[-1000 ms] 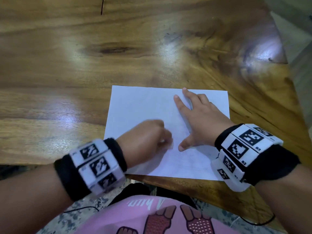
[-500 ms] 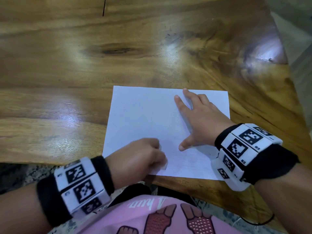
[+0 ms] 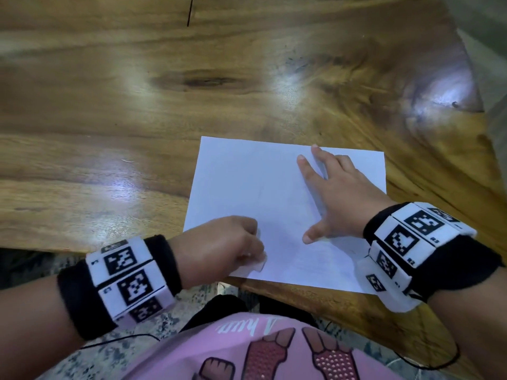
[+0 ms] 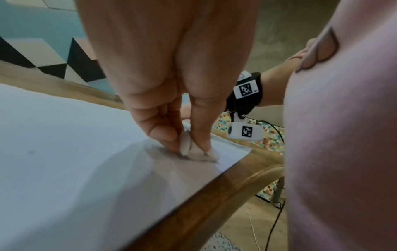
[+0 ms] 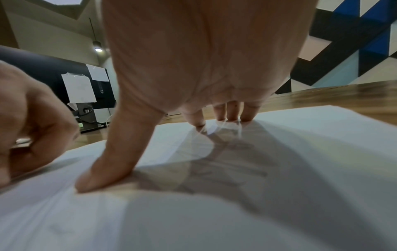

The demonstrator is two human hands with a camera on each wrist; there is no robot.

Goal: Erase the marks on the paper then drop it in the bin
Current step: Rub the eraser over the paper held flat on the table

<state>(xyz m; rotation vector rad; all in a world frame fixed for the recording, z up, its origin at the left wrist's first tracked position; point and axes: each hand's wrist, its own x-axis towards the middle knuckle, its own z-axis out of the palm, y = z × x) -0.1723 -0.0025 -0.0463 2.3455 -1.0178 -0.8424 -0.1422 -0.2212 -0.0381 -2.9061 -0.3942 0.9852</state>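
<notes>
A white sheet of paper [image 3: 247,187] lies at the near edge of the wooden table [image 3: 109,105]. My left hand [image 3: 227,245] pinches a small white eraser [image 3: 259,266] and presses it onto the sheet's near left corner. In the left wrist view the eraser [image 4: 187,144] sits between thumb and fingers, touching the paper [image 4: 64,152] close to the table edge. My right hand [image 3: 337,193] lies flat on the sheet's right half with fingers spread. Faint pencil marks [image 5: 232,169] show under that palm in the right wrist view. No bin is in view.
The table's rounded near edge [image 4: 214,195] runs just behind the eraser. A cable [image 4: 277,212] hangs below toward the floor. My pink shirt [image 3: 247,352] fills the bottom of the head view. The table's right corner [image 3: 452,105] ends near the paper.
My left hand slid with the eraser from the sheet's middle back toward the near left corner, then edged slightly forward. The right hand stayed flat on the paper.
</notes>
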